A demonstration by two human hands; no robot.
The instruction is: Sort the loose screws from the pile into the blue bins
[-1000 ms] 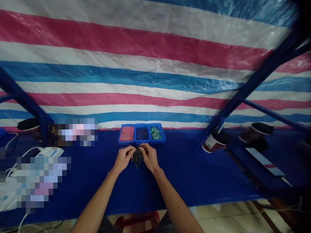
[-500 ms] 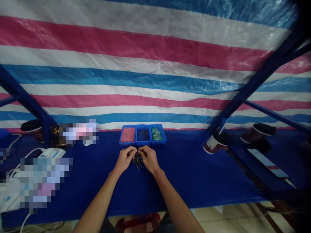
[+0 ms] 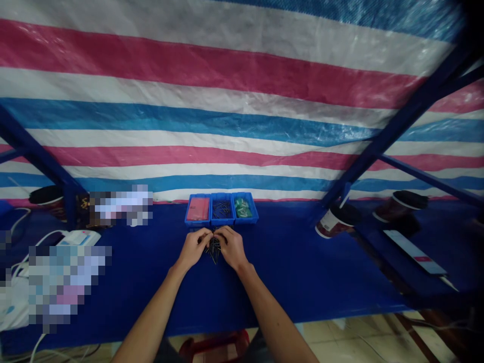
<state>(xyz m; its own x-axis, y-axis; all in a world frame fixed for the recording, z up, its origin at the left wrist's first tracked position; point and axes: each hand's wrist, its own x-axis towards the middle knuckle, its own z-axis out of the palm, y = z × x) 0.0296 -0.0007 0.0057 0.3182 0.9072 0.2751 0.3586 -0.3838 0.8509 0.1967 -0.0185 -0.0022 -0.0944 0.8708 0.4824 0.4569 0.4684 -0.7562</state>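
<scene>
My left hand [image 3: 194, 247] and my right hand [image 3: 232, 246] meet over a small pile of dark, slender pieces that look like screws [image 3: 215, 253] on the blue table. Both hands are closed, thumbs and fingers pinched together, their tips nearly touching. What the fingertips hold is too small to make out. Just beyond them, three blue bins stand side by side. Flat pink pieces fill the left bin [image 3: 198, 208], dark screw-like pieces lie in the middle bin [image 3: 222, 209], and the right bin [image 3: 244, 207] contains green and whitish small items.
A striped plastic sheet [image 3: 227, 116] hangs behind the blue table [image 3: 295, 272]. To the right stand a lidded cup [image 3: 328, 222], another cup [image 3: 393, 206] and a phone [image 3: 416, 252] with a cable. Leftward are a white power strip [image 3: 81, 239], blurred-out items and a dark-topped cup [image 3: 49, 196].
My hands stay pinched over the pile with hardly any movement. The whole view has shifted very slightly.
</scene>
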